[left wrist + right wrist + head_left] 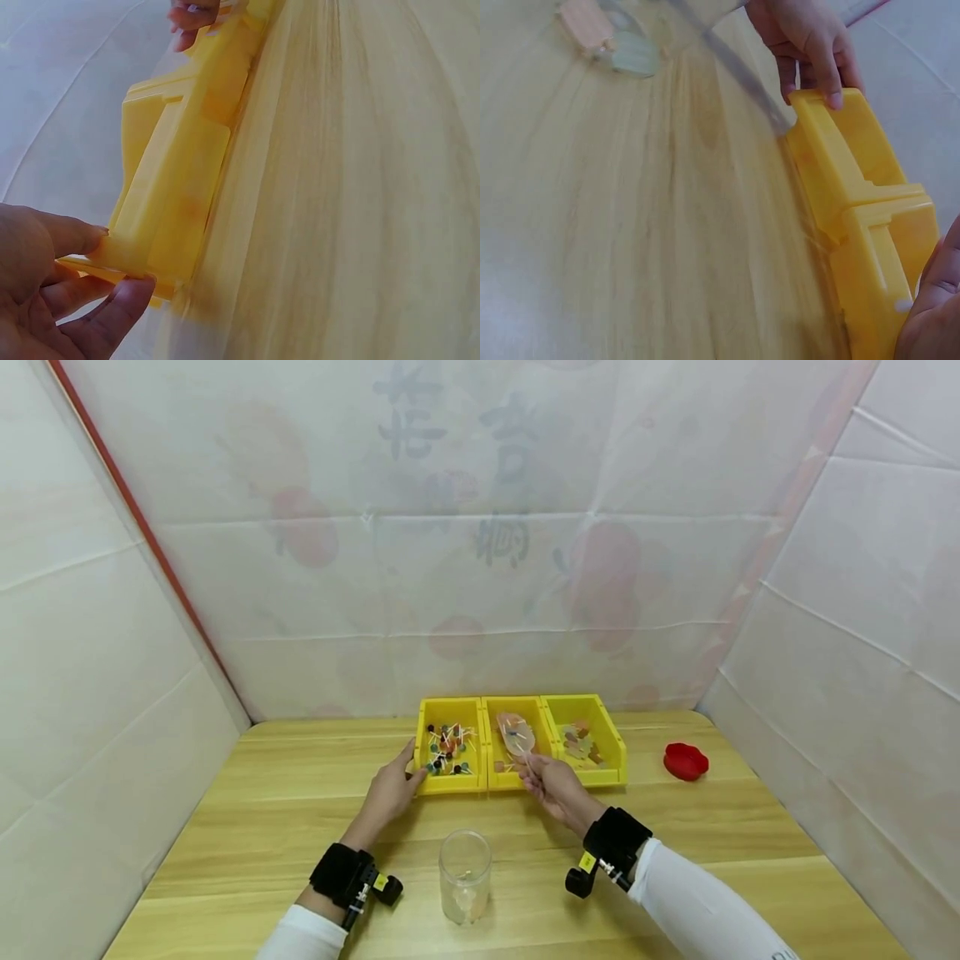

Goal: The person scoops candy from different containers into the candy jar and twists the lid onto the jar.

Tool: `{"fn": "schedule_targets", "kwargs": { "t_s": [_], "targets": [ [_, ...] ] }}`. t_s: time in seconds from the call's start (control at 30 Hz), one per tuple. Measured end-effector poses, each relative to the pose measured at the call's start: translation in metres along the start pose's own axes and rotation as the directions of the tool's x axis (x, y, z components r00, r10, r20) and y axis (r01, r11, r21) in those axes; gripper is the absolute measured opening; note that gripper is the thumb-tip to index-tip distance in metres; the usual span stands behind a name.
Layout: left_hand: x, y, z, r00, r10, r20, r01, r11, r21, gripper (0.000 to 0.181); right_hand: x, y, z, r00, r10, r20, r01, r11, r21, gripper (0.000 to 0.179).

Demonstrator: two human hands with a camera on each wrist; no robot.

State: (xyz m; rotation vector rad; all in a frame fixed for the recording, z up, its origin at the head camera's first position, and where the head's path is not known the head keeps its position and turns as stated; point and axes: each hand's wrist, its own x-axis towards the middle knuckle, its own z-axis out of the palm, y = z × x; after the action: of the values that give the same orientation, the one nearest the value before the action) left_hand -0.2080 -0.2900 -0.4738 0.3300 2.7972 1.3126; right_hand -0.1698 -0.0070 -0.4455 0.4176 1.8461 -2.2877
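Observation:
Three yellow bins (450, 783) are joined side by side. My left hand (392, 783) grips the left bin's front corner, its thumb on the rim; the left wrist view shows this hand (52, 292) at the bin's end. My right hand (557, 787), at the front of the middle bin, pinches the thin handle of a clear, pinkish oval thing (516, 732), like a spoon, that lies over that bin. Whether anything rests on it is too small to tell. In the right wrist view my right hand (937, 300) is partly cut off and the spoon-like thing is hidden.
The left bin holds small dark, orange and teal balls on white sticks (448, 747). Flat coloured pieces (581, 745) lie in the right bin. A clear jar (465, 877) with pale ice-pop-shaped pieces stands in front. A red scalloped dish (686, 762) sits at the right.

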Motion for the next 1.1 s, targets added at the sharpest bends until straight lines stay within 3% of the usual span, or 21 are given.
{"fn": "schedule_targets", "kwargs": {
  "t_s": [0.2,0.4,0.5,0.63,0.7,0.77,0.9,1.0,1.1],
  "targets": [
    [-0.004,0.001,-0.004,0.999,0.043,-0.012,-0.043,0.999,0.009,0.069,-0.002,-0.003,-0.007,0.999,-0.031,0.01,0.032,0.997,-0.072,0.042],
    [-0.019,0.007,-0.017,0.992,0.111,-0.061,-0.111,0.994,0.013,0.066,-0.006,-0.01,-0.014,0.999,-0.05,0.014,0.051,0.992,-0.116,0.043],
    [-0.032,0.01,-0.021,0.983,0.175,-0.059,-0.176,0.984,-0.011,0.064,-0.008,-0.014,-0.018,0.999,-0.044,0.012,0.045,0.99,-0.131,0.043],
    [-0.051,0.015,-0.025,0.96,0.281,0.005,-0.28,0.958,-0.068,0.062,-0.012,-0.018,-0.024,0.999,-0.048,0.004,0.048,0.984,-0.171,0.04],
    [-0.061,0.016,-0.026,0.939,0.339,0.064,-0.329,0.936,-0.124,0.061,-0.013,-0.02,-0.027,0.998,-0.058,0.012,0.059,0.979,-0.194,0.04],
    [-0.069,0.017,-0.027,0.907,0.4,0.129,-0.373,0.908,-0.19,0.059,-0.015,-0.023,-0.03,0.997,-0.067,0.024,0.07,0.975,-0.21,0.041],
    [-0.08,0.017,-0.026,0.808,0.531,0.256,-0.453,0.837,-0.307,0.061,-0.019,-0.03,-0.034,0.997,-0.069,0.036,0.075,0.973,-0.219,0.043],
    [-0.085,0.017,-0.023,0.739,0.589,0.326,-0.472,0.799,-0.373,0.07,-0.022,-0.034,-0.036,0.997,-0.068,0.046,0.076,0.971,-0.228,0.043],
    [-0.089,0.017,-0.019,0.696,0.621,0.36,-0.479,0.775,-0.412,0.082,-0.026,-0.036,-0.038,0.995,-0.073,0.07,0.089,0.959,-0.27,0.044]
  ]
}}
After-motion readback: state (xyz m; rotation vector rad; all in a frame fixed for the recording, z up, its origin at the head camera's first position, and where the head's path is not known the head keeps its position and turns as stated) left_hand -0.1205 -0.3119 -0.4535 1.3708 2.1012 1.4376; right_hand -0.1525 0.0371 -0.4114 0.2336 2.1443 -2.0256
